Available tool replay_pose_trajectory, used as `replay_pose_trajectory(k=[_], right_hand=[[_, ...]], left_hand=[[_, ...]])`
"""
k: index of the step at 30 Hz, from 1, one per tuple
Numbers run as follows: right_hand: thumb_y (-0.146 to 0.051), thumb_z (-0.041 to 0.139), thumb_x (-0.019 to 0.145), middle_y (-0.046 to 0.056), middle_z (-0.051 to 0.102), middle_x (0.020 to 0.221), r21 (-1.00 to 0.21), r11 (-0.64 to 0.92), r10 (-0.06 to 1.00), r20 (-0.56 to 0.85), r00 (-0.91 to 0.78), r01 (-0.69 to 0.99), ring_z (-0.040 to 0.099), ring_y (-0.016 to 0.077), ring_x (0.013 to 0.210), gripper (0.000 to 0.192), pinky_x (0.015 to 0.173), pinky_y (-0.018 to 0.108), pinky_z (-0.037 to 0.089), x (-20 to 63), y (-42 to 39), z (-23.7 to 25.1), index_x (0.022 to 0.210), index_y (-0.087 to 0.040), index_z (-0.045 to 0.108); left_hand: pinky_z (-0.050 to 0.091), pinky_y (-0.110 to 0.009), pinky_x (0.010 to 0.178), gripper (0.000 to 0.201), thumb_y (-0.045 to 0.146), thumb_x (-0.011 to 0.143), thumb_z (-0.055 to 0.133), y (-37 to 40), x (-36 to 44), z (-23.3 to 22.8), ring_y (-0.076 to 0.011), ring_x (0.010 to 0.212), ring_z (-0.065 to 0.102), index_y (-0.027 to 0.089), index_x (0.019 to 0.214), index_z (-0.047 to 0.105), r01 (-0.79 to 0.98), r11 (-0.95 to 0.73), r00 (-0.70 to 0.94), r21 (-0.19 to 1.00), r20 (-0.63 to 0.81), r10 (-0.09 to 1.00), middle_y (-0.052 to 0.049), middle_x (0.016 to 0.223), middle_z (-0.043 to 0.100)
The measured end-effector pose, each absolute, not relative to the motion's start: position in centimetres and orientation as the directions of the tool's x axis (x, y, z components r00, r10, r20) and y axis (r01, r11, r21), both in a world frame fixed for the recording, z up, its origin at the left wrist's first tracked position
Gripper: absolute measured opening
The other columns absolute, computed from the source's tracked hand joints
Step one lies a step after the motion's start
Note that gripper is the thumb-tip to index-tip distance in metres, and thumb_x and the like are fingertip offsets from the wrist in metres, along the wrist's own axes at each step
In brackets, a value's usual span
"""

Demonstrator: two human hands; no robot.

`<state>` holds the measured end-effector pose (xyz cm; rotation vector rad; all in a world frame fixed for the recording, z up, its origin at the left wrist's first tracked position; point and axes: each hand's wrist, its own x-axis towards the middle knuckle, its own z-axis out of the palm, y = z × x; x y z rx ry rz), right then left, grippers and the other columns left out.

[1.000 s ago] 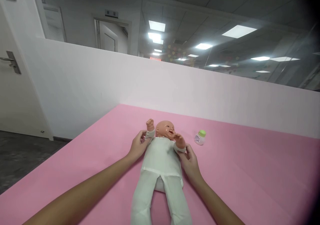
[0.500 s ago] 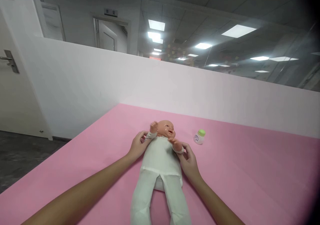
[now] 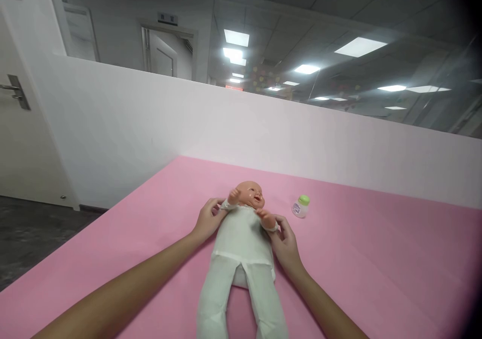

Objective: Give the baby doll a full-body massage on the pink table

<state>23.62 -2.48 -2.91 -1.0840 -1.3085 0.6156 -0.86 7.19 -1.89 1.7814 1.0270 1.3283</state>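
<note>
While both arms of the baby doll (image 3: 243,233) are in the grip, I judge the handling to be in mid-course, with neither arm released yet. Watching from my end, I can count this much as done: the doll lies face up on the pink tabletop (image 3: 369,258), dressed in a white top (image 3: 244,233) and white trousers (image 3: 214,291), and each hand has an arm. How much handling of the arms is left, I cannot tell from this one view.

The doll lies between my two hands, its head (image 3: 250,193) toward the far side and its legs running out of my view at the near side. The doll's arms bend inward: on the left, the plastic fist (image 3: 234,196) is up beside the chin, and on the right, the plastic palm (image 3: 267,220) is over the edge of the chest.

My left hand (image 3: 208,219) holds the left sleeve (image 3: 226,206) in a narrow grip, just below that fist. My right hand (image 3: 286,241) has thumb and fingers around the other arm, close to the cuff (image 3: 275,227); part of the contact is hidden, so I cannot tell how firmly it presses.

Beyond the right hand, a small clear bottle with a green cap (image 3: 300,207) stands untouched, short of the white partition (image 3: 301,138) along the far side.
</note>
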Motion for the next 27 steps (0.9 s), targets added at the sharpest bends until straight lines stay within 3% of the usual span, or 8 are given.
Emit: replay_pose_trajectory(k=[4,10,14,19,21,24,27], right_hand=[[-0.042,0.066,0.092,0.005,0.068,0.108,-0.919,0.376,0.878,0.394,0.27,0.118,0.063,0.023,0.097,0.029,0.083,0.035,0.053,23.58,-2.49,-2.9,0.115,-0.025,0.061],[-0.031,0.068,0.087,0.009,0.066,0.116,-0.77,0.517,0.808,0.583,0.083,0.374,0.058,0.0302,0.114,0.021,0.089,0.04,0.05,23.53,-2.56,-2.79,0.107,-0.024,0.07],[-0.041,0.063,0.093,0.008,0.067,0.116,-0.872,0.421,0.862,0.471,0.189,0.25,0.062,0.0263,0.103,0.028,0.086,0.038,0.051,23.44,-2.57,-2.71,0.115,-0.025,0.064],[-0.046,0.061,0.095,0.003,0.066,0.1,-0.919,0.362,0.886,0.392,0.249,0.159,0.063,0.0227,0.091,0.025,0.078,0.033,0.052,23.41,-2.81,-2.58,0.108,-0.026,0.061],[-0.042,0.062,0.094,0.005,0.067,0.105,-0.891,0.39,0.878,0.436,0.198,0.232,0.063,0.0234,0.093,0.023,0.078,0.034,0.051,23.5,-2.88,-2.56,0.111,-0.026,0.062],[-0.03,0.066,0.089,0.007,0.066,0.114,-0.757,0.511,0.815,0.578,0.051,0.407,0.06,0.027,0.107,0.021,0.082,0.035,0.05,23.71,-2.8,-2.61,0.109,-0.026,0.067],[-0.029,0.064,0.089,0.008,0.066,0.116,-0.719,0.545,0.788,0.615,0.03,0.431,0.058,0.028,0.112,0.021,0.085,0.036,0.049,23.87,-2.64,-2.76,0.109,-0.025,0.068]], left_hand=[[0.048,-0.031,0.079,0.028,0.043,0.092,0.06,7.57,-0.9,-2.3,-0.0197,0.086,0.061,0.02,0.107,0.066,0.17,-0.38,0.104,0.909,0.366,0.925,-0.005,0.1,0.07],[0.047,-0.03,0.078,0.029,0.025,0.087,0.06,7.03,-0.75,-1.8,-0.0211,0.099,0.061,0.025,0.114,0.072,0.256,-0.566,0.244,0.784,0.514,0.822,-0.006,0.114,0.067],[0.048,-0.031,0.079,0.027,0.031,0.088,0.062,7.01,-0.77,-1.72,-0.0212,0.096,0.062,0.024,0.113,0.07,0.22,-0.485,0.18,0.846,0.454,0.873,-0.006,0.11,0.069],[0.047,-0.032,0.077,0.025,0.043,0.093,0.059,7.5,-0.91,-2.17,-0.0206,0.086,0.061,0.02,0.099,0.065,0.195,-0.372,0.104,0.907,0.358,0.928,-0.004,0.093,0.068],[0.046,-0.031,0.075,0.024,0.041,0.093,0.058,7.45,-0.89,-2.17,-0.0199,0.083,0.06,0.02,0.101,0.066,0.225,-0.406,0.116,0.886,0.39,0.914,-0.004,0.093,0.067],[0.046,-0.03,0.075,0.021,0.027,0.088,0.06,7.1,-0.8,-1.92,-0.02,0.09,0.059,0.022,0.106,0.071,0.286,-0.552,0.229,0.783,0.504,0.833,-0.005,0.102,0.065],[0.046,-0.029,0.078,0.029,0.019,0.086,0.057,6.84,-0.76,-1.67,-0.0206,0.1,0.059,0.026,0.109,0.073,0.276,-0.61,0.288,0.743,0.542,0.789,-0.005,0.109,0.064]])
